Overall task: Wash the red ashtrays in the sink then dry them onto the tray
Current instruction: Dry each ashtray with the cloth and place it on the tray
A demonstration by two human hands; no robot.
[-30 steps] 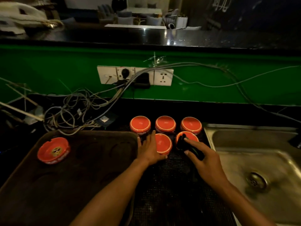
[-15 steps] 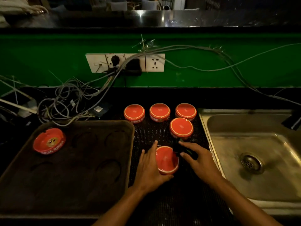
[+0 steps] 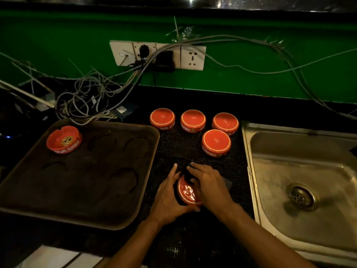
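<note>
Drying one red ashtray (image 3: 188, 191) over the black mesh mat (image 3: 237, 171), between tray (image 3: 108, 224) and sink (image 3: 253, 182).

Left hand (image 3: 168, 198) cups and grips the ashtray tilted on edge, probably to open its bowl to the dark cloth (image 3: 186, 174) the right hand (image 3: 207, 183) pinches and presses in. Four ashtrays (image 3: 216, 143) sit upside down on the mat, likely draining; one dried ashtray (image 3: 64, 140) sits upright in the tray's far-left corner. Cloth mostly hidden under fingers; dim light, tap cut off.

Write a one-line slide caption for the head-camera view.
Left hand holds a red ashtray while the right hand wipes it with a dark cloth beside the sink.
</note>
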